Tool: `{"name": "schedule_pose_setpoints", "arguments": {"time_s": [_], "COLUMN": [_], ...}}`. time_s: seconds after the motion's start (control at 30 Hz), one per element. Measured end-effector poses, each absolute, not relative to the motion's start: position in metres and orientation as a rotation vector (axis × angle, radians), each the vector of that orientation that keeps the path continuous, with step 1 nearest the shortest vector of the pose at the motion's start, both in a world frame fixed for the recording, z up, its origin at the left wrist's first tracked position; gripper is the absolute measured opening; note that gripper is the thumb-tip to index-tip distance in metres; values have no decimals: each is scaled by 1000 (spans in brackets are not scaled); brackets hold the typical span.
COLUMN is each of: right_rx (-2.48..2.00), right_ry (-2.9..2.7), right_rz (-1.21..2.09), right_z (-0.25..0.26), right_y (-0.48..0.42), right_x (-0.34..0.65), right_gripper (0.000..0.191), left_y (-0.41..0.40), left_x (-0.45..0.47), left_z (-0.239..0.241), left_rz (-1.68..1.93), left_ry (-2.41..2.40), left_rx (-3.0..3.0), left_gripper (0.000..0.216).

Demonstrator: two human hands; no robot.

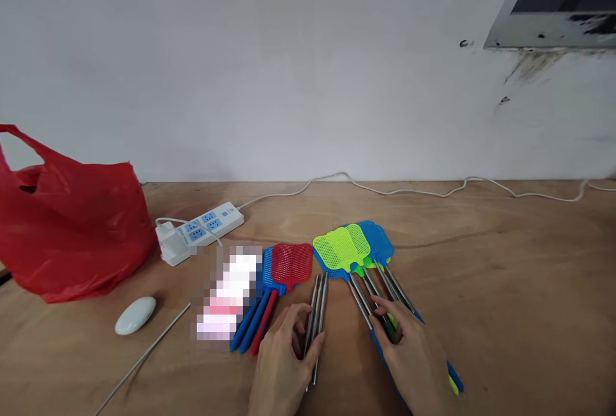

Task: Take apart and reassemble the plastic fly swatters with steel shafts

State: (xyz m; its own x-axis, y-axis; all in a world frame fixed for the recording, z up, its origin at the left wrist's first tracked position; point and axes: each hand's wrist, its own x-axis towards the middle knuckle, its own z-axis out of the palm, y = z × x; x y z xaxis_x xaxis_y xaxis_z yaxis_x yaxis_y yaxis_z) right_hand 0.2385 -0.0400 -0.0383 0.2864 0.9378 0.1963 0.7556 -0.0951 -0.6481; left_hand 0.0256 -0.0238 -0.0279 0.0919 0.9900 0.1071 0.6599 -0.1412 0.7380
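Note:
Several thin metal rods (318,316) lie side by side between the thumb and fingers of my left hand (283,358), which is closed on them. My right hand (411,348) curls its thumb and index finger around the metal shafts of several fly swatters; its other fingers are hidden. Those swatters fan out, with yellow-green heads (342,247) overlapping blue heads (378,241). To the left of the rods, a red fly swatter (292,264) rests partly over blue fly swatters (255,320) with blue handles.
On the left stands a red plastic bag (72,223). A white power strip (226,216) holds a plugged-in charger (171,242). Nearby are a white oval object (135,315), a pixelated bright patch, and a cable (144,355). A white cord (399,192) runs along the wall.

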Motion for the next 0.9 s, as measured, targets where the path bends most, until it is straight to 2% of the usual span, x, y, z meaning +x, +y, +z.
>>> {"name": "schedule_pose_setpoints", "arguments": {"time_s": [0.37,0.7,0.9], "right_rx": [-2049,-1829,-1663], "right_ry": [-1531,-1502,-1496], "right_rz": [255,77,198], "right_z": [-26,-34,-35], "right_y": [-39,-41,-42], "right_x": [227,230,234], "right_gripper": [27,29,28], "left_y": [-23,-23,-23], "left_x": [27,28,27], "left_z": [-28,-30,-30], "left_rz": [805,817,797], "left_ry": [1630,1661,1649], "left_rx": [1883,1883,1879], "left_gripper": [25,26,28]}}
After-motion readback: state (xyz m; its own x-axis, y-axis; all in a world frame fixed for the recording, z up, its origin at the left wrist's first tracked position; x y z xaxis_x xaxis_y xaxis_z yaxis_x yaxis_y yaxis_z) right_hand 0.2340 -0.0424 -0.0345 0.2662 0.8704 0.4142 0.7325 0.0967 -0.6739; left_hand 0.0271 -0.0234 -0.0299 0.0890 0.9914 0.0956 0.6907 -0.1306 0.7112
